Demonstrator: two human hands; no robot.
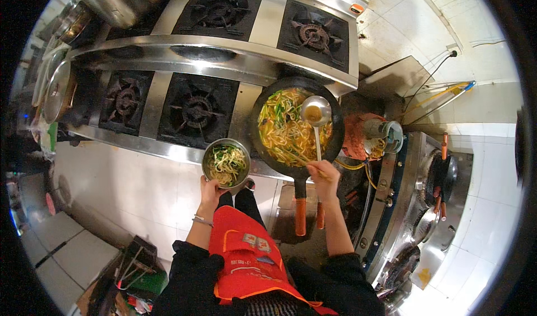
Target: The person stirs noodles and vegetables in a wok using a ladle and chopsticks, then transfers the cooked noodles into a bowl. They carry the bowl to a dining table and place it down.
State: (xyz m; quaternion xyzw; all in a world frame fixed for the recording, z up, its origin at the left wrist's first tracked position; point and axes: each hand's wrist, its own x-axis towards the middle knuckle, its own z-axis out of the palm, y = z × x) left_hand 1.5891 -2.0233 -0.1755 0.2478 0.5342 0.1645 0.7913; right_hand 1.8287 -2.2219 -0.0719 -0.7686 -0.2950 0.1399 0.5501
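Observation:
A steel bowl (226,163) of noodles with green vegetables is held by its near rim in my left hand (210,191). My right hand (325,178) grips the handle of a steel ladle (316,111) together with wooden chopsticks (303,158). The ladle's head, with some broth in it, is over a black wok (339,137) full of noodle soup with greens. The chopstick tips reach into the soup near the wok's lower edge. The wok's orange handle (301,217) points toward me, left of my right forearm.
Gas burners (197,109) in a steel stove lie left of the wok, with more burners (314,35) behind. A large steel pot (121,1) stands at upper left. Right of the wok are a clear container (392,136) and a side counter (453,198) with pans.

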